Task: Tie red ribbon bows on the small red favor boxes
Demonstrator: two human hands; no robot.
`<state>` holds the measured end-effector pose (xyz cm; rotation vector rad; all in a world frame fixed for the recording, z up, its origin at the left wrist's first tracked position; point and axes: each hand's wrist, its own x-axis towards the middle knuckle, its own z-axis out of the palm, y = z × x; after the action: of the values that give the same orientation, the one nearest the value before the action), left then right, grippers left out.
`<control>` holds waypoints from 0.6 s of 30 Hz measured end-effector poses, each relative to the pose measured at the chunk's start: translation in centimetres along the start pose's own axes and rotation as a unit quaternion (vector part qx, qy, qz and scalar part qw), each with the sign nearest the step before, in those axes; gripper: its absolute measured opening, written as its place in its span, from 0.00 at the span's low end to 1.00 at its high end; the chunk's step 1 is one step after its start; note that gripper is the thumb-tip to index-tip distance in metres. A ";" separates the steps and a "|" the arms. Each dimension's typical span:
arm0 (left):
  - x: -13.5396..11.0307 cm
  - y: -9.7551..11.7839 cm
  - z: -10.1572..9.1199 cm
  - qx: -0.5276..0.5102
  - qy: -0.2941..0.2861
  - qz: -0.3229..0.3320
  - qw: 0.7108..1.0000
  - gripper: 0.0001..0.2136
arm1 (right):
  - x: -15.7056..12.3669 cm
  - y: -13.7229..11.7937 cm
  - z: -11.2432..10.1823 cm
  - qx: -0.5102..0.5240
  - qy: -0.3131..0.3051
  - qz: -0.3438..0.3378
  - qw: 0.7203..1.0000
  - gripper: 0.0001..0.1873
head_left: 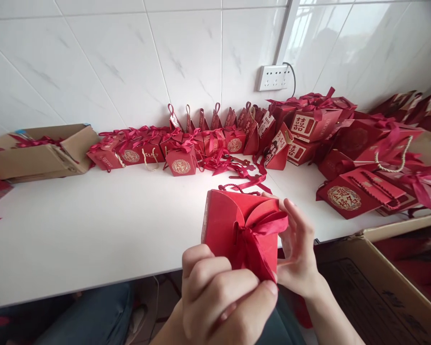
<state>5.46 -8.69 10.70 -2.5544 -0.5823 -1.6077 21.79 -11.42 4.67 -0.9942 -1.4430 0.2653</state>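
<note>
A red paper gift box [221, 215] is tilted up in front of me, past the table's front edge. Curved flaps meet on its top, where a dark red ribbon [253, 244] is tied with a loop and a hanging tail. My left hand [222, 297] is closed at the near side, its thumb and forefinger pinching the ribbon's tail. Around the box's right side curls my right hand [300, 249], gripping it; some of its fingers are hidden behind the box. A twisted dark red cord [230, 188] shows just beyond the box.
Finished-looking red boxes [181, 163] line the white table [93, 230] along the tiled wall. More boxes [348, 194] are piled at right, with loose ribbons [217, 164] mid-table. Cardboard cartons stand at left [39, 163] and lower right [352, 273]. Someone's leg [93, 311] shows below the table.
</note>
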 end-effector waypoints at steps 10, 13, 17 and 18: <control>-1.1 -0.5 -1.5 -0.061 0.036 -0.015 0.997 0.09 | 0.2 -0.9 1.3 -0.011 -0.026 -0.014 1.000 0.50; -1.5 -0.9 -2.1 -0.069 0.049 -0.026 0.996 0.10 | 0.2 -1.3 2.0 -0.024 -0.030 -0.014 0.999 0.49; -2.1 -1.5 -3.1 -0.062 0.043 -0.022 0.997 0.08 | -0.1 -1.7 2.8 -0.052 -0.031 -0.003 0.998 0.50; -2.2 -1.6 -3.4 -0.055 0.036 -0.022 0.998 0.08 | -0.2 -1.7 2.9 -0.060 -0.032 0.000 0.998 0.50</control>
<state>1.18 -8.64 10.08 -2.5640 -0.5636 -1.7846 18.50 -11.43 5.25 -1.0912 -1.5309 0.2138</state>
